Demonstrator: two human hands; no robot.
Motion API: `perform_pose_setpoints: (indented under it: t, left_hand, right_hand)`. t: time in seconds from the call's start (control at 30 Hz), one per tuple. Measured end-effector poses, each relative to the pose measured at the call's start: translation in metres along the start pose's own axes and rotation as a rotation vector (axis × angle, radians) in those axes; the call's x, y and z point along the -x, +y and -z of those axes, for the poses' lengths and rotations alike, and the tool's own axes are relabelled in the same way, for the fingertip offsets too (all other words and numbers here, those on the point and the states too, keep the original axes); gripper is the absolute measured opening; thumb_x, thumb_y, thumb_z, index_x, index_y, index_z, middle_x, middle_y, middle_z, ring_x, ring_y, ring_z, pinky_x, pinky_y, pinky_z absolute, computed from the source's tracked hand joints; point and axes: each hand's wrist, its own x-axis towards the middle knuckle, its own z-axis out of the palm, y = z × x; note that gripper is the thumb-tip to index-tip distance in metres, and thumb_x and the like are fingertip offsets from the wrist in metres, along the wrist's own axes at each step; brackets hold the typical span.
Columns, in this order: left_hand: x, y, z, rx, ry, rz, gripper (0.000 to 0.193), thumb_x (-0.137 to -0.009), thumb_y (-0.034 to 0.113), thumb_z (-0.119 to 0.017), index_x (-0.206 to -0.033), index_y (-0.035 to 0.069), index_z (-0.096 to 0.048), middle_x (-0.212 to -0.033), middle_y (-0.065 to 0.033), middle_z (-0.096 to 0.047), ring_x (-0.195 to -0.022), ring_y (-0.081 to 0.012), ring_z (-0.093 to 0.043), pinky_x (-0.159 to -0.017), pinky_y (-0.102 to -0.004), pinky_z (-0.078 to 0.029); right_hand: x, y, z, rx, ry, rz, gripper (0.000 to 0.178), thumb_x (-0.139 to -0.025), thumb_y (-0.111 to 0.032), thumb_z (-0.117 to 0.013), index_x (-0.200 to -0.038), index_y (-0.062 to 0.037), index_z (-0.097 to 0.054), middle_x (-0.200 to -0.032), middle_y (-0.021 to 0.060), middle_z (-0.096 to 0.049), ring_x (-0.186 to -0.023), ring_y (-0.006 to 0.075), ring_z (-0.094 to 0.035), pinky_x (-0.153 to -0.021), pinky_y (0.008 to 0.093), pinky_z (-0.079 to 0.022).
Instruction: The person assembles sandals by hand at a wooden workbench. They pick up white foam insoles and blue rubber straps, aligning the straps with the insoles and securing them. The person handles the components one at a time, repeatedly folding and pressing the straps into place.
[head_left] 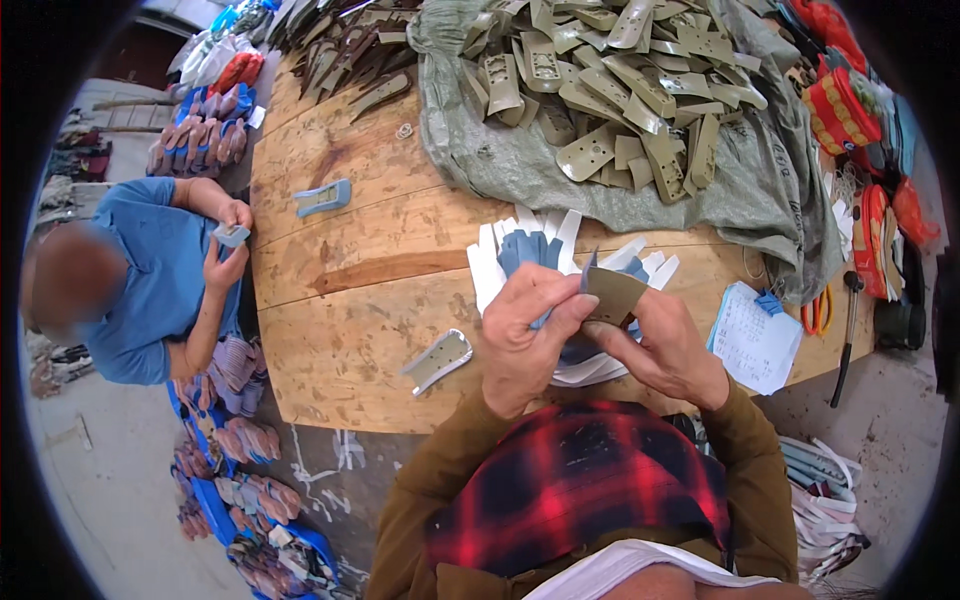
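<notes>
from my remote seat, i see the left hand (pixel 532 325) and right hand (pixel 668 345) clamping a curved olive-green plastic-looking plate (pixel 618 290) between thumbs and fingers over flat white and blue strips (pixel 488 268), seemingly steadying both sides.

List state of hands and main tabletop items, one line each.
Left hand: pinching curved olive piece
Right hand: pinching same piece
Loose olive pieces: heaped on grey-green sheet
Grey-green sheet: creased
White-edged piece: lying on table, unheld
Blue-edged piece: lying on table, unheld
White strips: spread, partly hidden by hands
Written paper: unfolded
</notes>
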Motion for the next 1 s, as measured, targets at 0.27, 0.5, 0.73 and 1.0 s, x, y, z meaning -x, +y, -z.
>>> perform_pose_setpoints:
  t: [0.27, 0.5, 0.73, 1.0]
  left_hand:
    - [-0.028, 0.016, 0.012, -0.055, 0.016, -0.094, 0.017, -0.095, 0.016, -0.066, -0.097, 0.0, -0.068, -0.086, -0.0016, -0.061, -0.078, -0.0095, -0.056, -0.071, -0.0235, -0.046]
    - [-0.004, 0.004, 0.032, -0.146, -0.212, 0.152, 0.031, -0.092, 0.006, -0.064, -0.122, 0.001, -0.062, -0.105, -0.0107, -0.07, -0.092, -0.0191, -0.069, -0.081, -0.0303, -0.055]
    - [-0.003, -0.008, 0.043, -0.355, 0.039, -0.548, 0.038, -0.082, -0.011, -0.064, -0.117, 0.0, -0.06, -0.125, -0.0246, -0.063, -0.114, -0.0341, -0.065, -0.091, -0.0384, -0.054]
    - [0.017, -0.021, 0.049, -0.294, 0.088, -0.66, 0.026, -0.088, -0.001, -0.066, -0.112, -0.002, -0.056, -0.128, -0.0287, -0.057, -0.115, -0.0419, -0.062, -0.095, -0.0428, -0.054]
  right_hand:
    - [-0.008, -0.005, -0.003, -0.012, -0.1, -0.09, 0.033, -0.087, -0.009, -0.066, -0.118, -0.0006, -0.056, -0.09, 0.0175, -0.062, -0.081, 0.0376, -0.063, -0.068, 0.0419, -0.049]
    - [-0.014, 0.007, -0.01, 0.262, -0.043, 0.096, 0.044, -0.081, -0.013, -0.075, -0.12, -0.0025, -0.057, -0.097, 0.0159, -0.063, -0.081, 0.0342, -0.064, -0.07, 0.0406, -0.05]
    - [-0.02, 0.001, -0.007, 0.084, 0.202, 0.106, 0.053, -0.086, -0.029, -0.073, -0.128, -0.0019, -0.056, -0.126, 0.0186, -0.056, -0.093, 0.0268, -0.066, -0.081, 0.035, -0.053]
    - [-0.017, 0.021, -0.035, -0.942, -0.161, -0.567, 0.052, -0.104, -0.04, -0.048, -0.119, 0.0074, -0.062, -0.109, 0.0114, -0.069, -0.099, 0.0165, -0.065, -0.088, 0.0309, -0.052]
